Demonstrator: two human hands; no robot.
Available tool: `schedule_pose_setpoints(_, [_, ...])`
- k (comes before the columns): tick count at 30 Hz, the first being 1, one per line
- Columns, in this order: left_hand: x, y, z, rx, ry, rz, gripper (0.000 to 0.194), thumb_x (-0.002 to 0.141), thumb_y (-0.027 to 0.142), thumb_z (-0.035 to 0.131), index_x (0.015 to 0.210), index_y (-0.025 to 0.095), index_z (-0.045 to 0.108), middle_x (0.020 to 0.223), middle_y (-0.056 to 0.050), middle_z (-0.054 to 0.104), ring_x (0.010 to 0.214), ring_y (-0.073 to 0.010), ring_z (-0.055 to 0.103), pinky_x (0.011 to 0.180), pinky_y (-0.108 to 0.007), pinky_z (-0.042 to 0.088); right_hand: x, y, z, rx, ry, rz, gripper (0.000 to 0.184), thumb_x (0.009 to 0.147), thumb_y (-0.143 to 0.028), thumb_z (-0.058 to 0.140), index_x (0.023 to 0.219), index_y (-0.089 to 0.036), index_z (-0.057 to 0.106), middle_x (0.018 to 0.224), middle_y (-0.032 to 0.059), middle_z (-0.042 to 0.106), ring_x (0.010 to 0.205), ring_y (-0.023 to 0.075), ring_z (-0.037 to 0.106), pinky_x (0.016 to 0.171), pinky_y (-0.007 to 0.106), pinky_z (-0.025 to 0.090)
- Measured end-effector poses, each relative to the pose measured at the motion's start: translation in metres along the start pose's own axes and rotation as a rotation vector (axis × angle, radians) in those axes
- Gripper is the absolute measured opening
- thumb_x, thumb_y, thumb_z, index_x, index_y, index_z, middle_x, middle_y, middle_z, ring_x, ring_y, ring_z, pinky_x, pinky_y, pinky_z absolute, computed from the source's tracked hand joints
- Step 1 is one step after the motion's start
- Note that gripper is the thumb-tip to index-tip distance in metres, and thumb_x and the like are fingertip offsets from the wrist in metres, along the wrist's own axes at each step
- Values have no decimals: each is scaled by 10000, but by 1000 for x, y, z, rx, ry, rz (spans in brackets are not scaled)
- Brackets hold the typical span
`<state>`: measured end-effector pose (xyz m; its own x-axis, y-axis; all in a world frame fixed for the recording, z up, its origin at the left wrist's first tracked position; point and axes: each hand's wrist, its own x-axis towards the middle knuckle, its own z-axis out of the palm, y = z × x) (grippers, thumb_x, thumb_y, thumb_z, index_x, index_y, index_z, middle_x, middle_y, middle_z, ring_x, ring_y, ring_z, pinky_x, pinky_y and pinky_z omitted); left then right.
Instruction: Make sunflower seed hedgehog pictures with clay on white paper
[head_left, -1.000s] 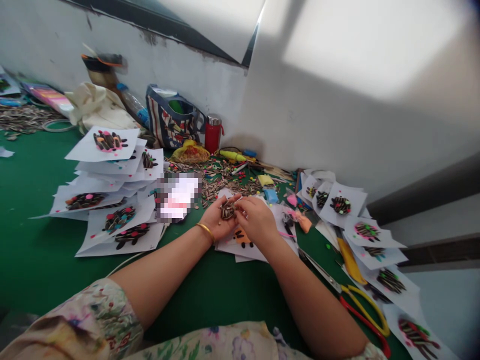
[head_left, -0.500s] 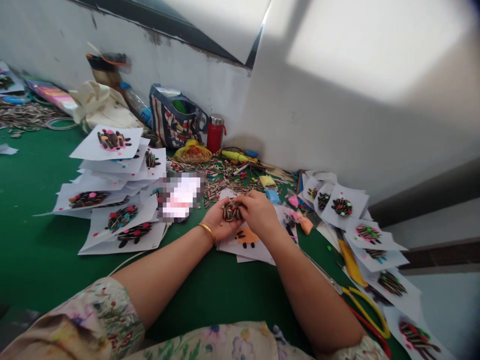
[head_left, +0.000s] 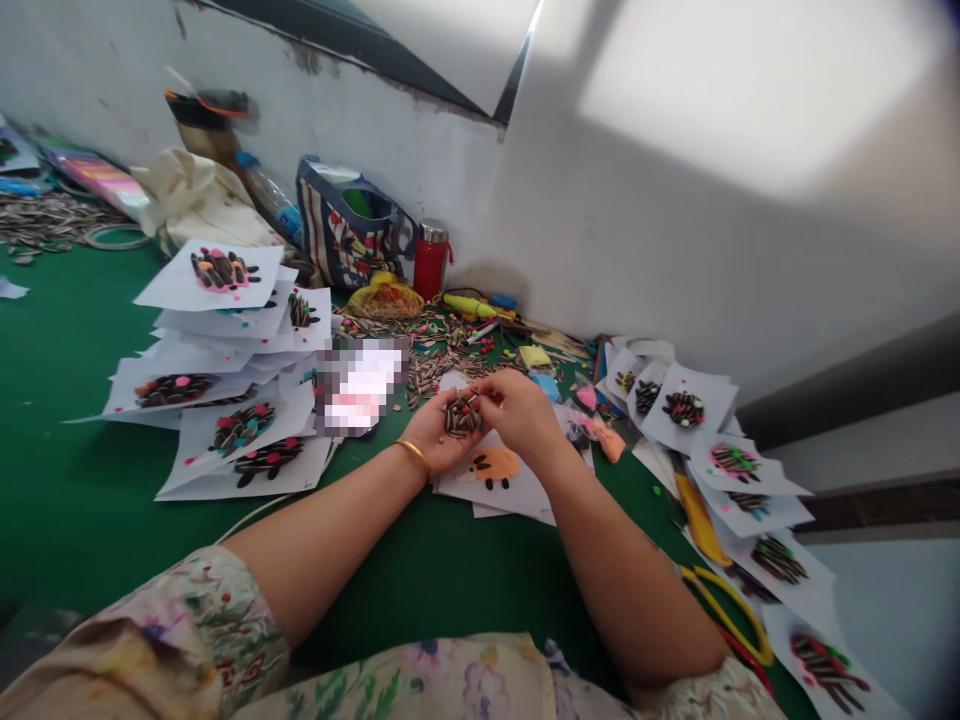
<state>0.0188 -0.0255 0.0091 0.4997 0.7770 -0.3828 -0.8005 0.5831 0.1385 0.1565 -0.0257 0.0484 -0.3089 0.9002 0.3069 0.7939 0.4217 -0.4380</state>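
My left hand (head_left: 436, 440), palm up and cupped, holds a small heap of striped sunflower seeds (head_left: 462, 416). My right hand (head_left: 517, 408) reaches over that heap from the right, its thumb and fingers pinched together at the edge of the seeds. Whatever sits between those fingertips is too small to make out. Just under both hands lies a white paper sheet (head_left: 459, 485) on a few others. On it is a flat orange clay shape (head_left: 501, 462) with several dark seeds pressed on and below it; my hands cover its upper left part.
Stacked paper sheets with seed pictures (head_left: 247, 465) stand at the left, beside a blurred phone (head_left: 360, 388). Loose seeds (head_left: 427, 360) spread behind my hands. At the right are orange clay (head_left: 607, 440), scissors (head_left: 731, 600) and more seed pictures (head_left: 686, 408). A red flask (head_left: 430, 262) stands by the wall.
My right hand has shifted slightly right and up from the left palm, so more of the seed heap and the orange shape shows. The left hand still holds the seeds.
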Motion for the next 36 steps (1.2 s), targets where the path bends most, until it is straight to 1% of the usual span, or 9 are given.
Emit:
schedule_pose_setpoints(6, [-2, -2, 1, 11, -26, -36, 258, 954, 246, 412, 877, 135, 631, 827, -93, 722, 824, -202, 708, 898, -392, 544, -2, -2, 5, 69, 67, 84, 121, 827, -216, 529, 840, -207, 649, 799, 15, 643, 743, 159, 560, 676, 263, 407])
schedule_pose_setpoints(8, [-1, -1, -1, 18, -33, -30, 268, 958, 256, 408, 909, 133, 641, 869, -100, 726, 849, -207, 708, 896, -396, 546, -2, -4, 5, 131, 108, 88, 173, 828, -202, 515, 942, -210, 645, 799, 7, 642, 734, 153, 567, 684, 260, 424])
schedule_pose_setpoints(10, [1, 0, -2, 24, -33, -11, 282, 963, 263, 403, 975, 126, 649, 905, -105, 729, 856, -208, 708, 879, -390, 554, -4, -4, 3, 213, 130, 67, 291, 826, -166, 487, 1080, -214, 622, 846, 6, 653, 773, 150, 588, 727, 261, 445])
schedule_pose_setpoints(12, [2, 1, -4, 22, -22, 15, 298, 970, 264, 396, 1025, 117, 649, 896, -102, 729, 830, -202, 709, 845, -370, 566, -7, -3, 0, 295, 99, 48, 320, 832, -153, 468, 1106, -219, 619, 910, 14, 669, 824, 150, 605, 766, 266, 458])
schedule_pose_setpoints(15, [3, 3, -6, 27, -4, 40, 313, 978, 262, 381, 1064, 112, 641, 908, -101, 729, 844, -210, 710, 792, -355, 578, -19, 4, -3, 381, 32, 105, 169, 839, -213, 514, 947, -204, 644, 888, 18, 680, 785, 150, 612, 732, 265, 470])
schedule_pose_setpoints(19, [4, 3, -8, 34, 8, 40, 319, 977, 262, 380, 1089, 110, 637, 1001, -121, 725, 1016, -270, 682, 827, -385, 573, -39, 18, -4, 298, -19, 176, 93, 810, -263, 588, 795, -196, 649, 777, 8, 667, 709, 146, 580, 670, 263, 443])
schedule_pose_setpoints(23, [5, 3, -9, 44, 30, 49, 314, 972, 259, 386, 1090, 120, 642, 1013, -127, 724, 1065, -281, 665, 868, -404, 561, -52, 28, 4, 317, -99, 250, 141, 805, -216, 564, 865, -200, 691, 826, 9, 705, 726, 145, 613, 677, 254, 464])
schedule_pose_setpoints(28, [7, 4, -10, 59, 42, 45, 309, 971, 264, 392, 1102, 130, 637, 1007, -119, 729, 1036, -267, 678, 868, -415, 560, -52, 29, 13, 277, -233, 255, 225, 788, -159, 554, 893, -222, 742, 872, 2, 743, 748, 144, 649, 684, 237, 476])
schedule_pose_setpoints(36, [7, 3, -10, 61, 48, 45, 312, 970, 264, 399, 1117, 121, 635, 1003, -120, 731, 1021, -268, 685, 860, -416, 564, -51, 21, 9, 246, -336, 248, 239, 809, -154, 555, 928, -221, 751, 877, 2, 750, 734, 135, 648, 645, 216, 460])
